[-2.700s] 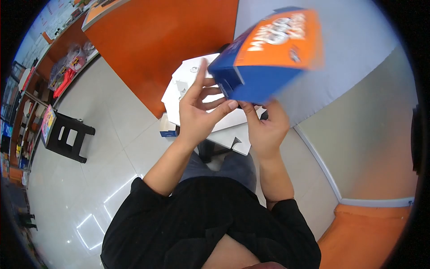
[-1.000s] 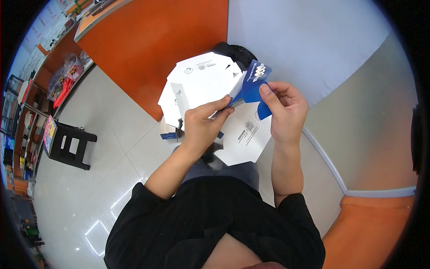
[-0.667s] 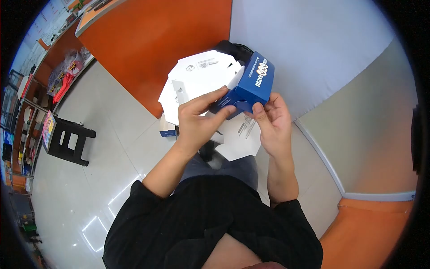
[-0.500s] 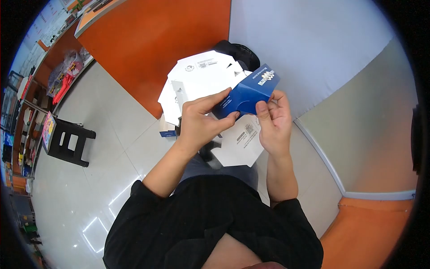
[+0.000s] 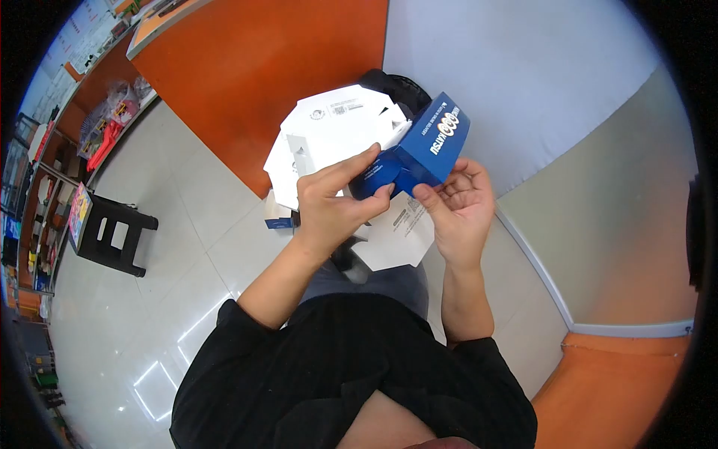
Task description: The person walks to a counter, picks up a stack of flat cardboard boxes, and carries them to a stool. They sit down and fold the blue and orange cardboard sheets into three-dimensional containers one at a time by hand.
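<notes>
Between my two hands is a blue cardboard box (image 5: 441, 138) with white lettering, partly folded and tilted. My left hand (image 5: 333, 198) pinches its left end between thumb and fingers. On the lower right edge, my right hand (image 5: 460, 213) grips the card, thumb in front and fingers curled behind. Behind and below the box lie several flat white card blanks (image 5: 336, 123) with small printed marks. Another white blank (image 5: 396, 238) rests near my lap, partly covered by my hands and the box.
A small blue-and-white box (image 5: 280, 217) sits left of the blanks. A black stool (image 5: 120, 232) stands on the tiled floor to the left, near shelves (image 5: 63, 161) of goods. An orange panel (image 5: 262, 75) and a pale wall (image 5: 516, 67) rise ahead; something black (image 5: 404, 88) is behind the blanks.
The blue box has turned so its lettered face shows more fully, and its flap by my right thumb has shifted. My right hand has moved slightly; my left keeps its hold.
</notes>
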{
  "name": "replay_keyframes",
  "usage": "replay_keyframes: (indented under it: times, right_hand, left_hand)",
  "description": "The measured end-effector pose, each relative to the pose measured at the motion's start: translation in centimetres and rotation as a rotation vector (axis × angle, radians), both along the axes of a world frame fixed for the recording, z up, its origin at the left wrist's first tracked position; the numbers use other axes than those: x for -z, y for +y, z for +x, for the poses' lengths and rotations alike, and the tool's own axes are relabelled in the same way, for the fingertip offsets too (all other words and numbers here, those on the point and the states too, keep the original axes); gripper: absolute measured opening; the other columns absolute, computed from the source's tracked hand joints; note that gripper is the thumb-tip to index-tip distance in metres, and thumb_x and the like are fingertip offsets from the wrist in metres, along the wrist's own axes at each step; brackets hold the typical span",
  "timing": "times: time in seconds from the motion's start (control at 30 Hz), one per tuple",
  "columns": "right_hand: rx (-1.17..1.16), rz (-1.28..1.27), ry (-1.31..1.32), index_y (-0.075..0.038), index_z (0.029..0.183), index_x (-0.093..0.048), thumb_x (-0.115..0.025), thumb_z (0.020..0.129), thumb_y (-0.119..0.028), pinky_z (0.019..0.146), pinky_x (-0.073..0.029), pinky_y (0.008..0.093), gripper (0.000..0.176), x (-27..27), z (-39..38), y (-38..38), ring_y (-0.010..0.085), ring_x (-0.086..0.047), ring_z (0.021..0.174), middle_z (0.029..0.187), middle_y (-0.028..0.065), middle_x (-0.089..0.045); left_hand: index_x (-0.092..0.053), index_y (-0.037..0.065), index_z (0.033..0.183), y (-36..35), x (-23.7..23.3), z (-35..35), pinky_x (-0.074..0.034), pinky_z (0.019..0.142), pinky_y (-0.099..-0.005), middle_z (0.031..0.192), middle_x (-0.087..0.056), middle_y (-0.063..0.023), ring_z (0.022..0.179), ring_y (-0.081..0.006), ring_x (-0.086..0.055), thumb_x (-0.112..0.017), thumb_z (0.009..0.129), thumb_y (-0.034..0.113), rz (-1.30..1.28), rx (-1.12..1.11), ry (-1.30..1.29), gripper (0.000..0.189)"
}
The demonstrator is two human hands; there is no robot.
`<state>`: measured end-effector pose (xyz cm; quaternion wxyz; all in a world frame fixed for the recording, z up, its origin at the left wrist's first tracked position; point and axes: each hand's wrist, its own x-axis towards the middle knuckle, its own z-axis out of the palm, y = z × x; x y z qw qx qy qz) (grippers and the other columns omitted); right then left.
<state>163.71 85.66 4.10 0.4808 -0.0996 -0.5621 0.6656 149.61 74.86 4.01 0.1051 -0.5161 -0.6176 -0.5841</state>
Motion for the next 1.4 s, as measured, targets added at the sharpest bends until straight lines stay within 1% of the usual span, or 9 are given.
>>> replay_keyframes:
  times: [0.23,0.3,0.4,0.5,0.53,0.63,0.97,1.23,1.4]
  right_hand:
    - [-0.056,-0.032,-0.011,-0.002,0.115,-0.044,-0.080,0.076,0.006,0.074,-0.051,0.0242,0.054,0.3,-0.7,0.4,0.0126,-0.062,0.084,0.093,0.0113,-0.065]
    - [-0.036,0.038,-0.061,-0.003,0.114,-0.044,-0.084,0.075,0.000,0.073,-0.051,0.0253,0.056,1.1,-0.6,0.6,0.0124,-0.062,0.081,0.090,0.0092,-0.065]
    - [0.183,0.311,-0.185,-0.004,0.102,-0.053,-0.091,0.069,-0.015,0.069,-0.050,0.0281,0.052,3.0,-0.6,0.6,0.0141,-0.062,0.076,0.083,0.0064,-0.063]
    - [0.073,0.836,-0.352,-0.005,0.085,-0.060,-0.093,0.063,-0.027,0.066,-0.050,0.0321,0.046,1.9,1.0,0.1,0.0195,-0.061,0.072,0.079,0.0068,-0.061]
    - [0.087,0.882,-0.339,-0.005,0.075,-0.061,-0.090,0.067,-0.024,0.063,-0.050,0.0339,0.035,1.6,0.6,-0.9,0.0245,-0.060,0.071,0.078,0.0088,-0.060]
    - [0.079,0.926,-0.399,-0.003,0.078,-0.063,-0.084,0.073,-0.017,0.062,-0.050,0.0355,0.025,3.0,0.3,-1.5,0.0254,-0.061,0.072,0.079,0.0089,-0.060]
    - [0.115,0.404,-0.482,0.001,0.074,-0.057,-0.071,0.084,-0.006,0.056,-0.044,0.0284,0.018,3.4,0.2,-1.6,0.0162,-0.055,0.059,0.070,0.0103,-0.058]
    - [0.192,0.587,-0.452,0.001,0.075,-0.059,-0.074,0.083,-0.007,0.056,-0.046,0.0299,0.019,2.1,-0.2,-1.6,0.0186,-0.057,0.059,0.071,0.0101,-0.059]
    - [0.259,0.494,-0.502,0.001,0.078,-0.062,-0.078,0.080,-0.008,0.060,-0.049,0.0355,0.018,1.5,0.0,-2.0,0.0232,-0.060,0.065,0.075,0.0110,-0.060]
  left_hand:
    - [-0.071,-0.004,0.110,0.5,0.4,-0.4,-0.059,0.081,-0.0327,0.099,-0.073,-0.0194,0.086,-0.0214,-0.073,-0.081,0.067,0.011,-0.051,0.137,-0.197,0.047]
    - [-0.071,-0.006,0.109,0.2,-0.5,-0.4,-0.058,0.080,-0.0323,0.098,-0.073,-0.0192,0.088,-0.0215,-0.073,-0.081,0.069,0.012,-0.253,0.061,-0.177,0.045]
    - [-0.070,-0.007,0.108,0.0,-1.5,-0.4,-0.058,0.078,-0.0316,0.098,-0.073,-0.0189,0.089,-0.0214,-0.073,-0.080,0.071,0.014,-0.422,0.018,-0.289,0.044]
    - [-0.070,-0.008,0.108,0.1,-1.5,-1.3,-0.058,0.076,-0.0305,0.098,-0.073,-0.0190,0.085,-0.0216,-0.073,-0.080,0.071,0.014,-0.427,0.071,-0.461,0.045]
    - [-0.070,-0.008,0.108,0.1,-1.3,-1.5,-0.058,0.076,-0.0300,0.098,-0.073,-0.0191,0.084,-0.0217,-0.073,-0.081,0.071,0.014,-0.418,0.099,-0.519,0.045]
    - [-0.069,-0.010,0.108,-0.1,-1.4,-1.8,-0.058,0.075,-0.0292,0.098,-0.073,-0.0205,0.081,-0.0217,-0.073,-0.081,0.070,0.012,-0.393,0.142,-0.602,0.045]
    - [-0.065,-0.012,0.113,-0.1,-0.2,-2.2,-0.058,0.081,-0.0309,0.098,-0.072,-0.0204,0.086,-0.0209,-0.072,-0.078,0.073,0.002,-0.114,0.177,-0.694,0.044]
    - [-0.066,-0.007,0.115,0.1,0.4,-1.1,-0.058,0.087,-0.0334,0.097,-0.073,-0.0170,0.092,-0.0214,-0.072,-0.079,0.072,0.001,-0.216,0.127,-0.299,0.046]
    - [-0.067,-0.002,0.115,-0.4,0.0,-0.5,-0.055,0.085,-0.0333,0.104,-0.071,-0.0167,0.095,-0.0259,-0.071,-0.085,0.065,0.019,-0.156,0.212,-0.116,0.057]
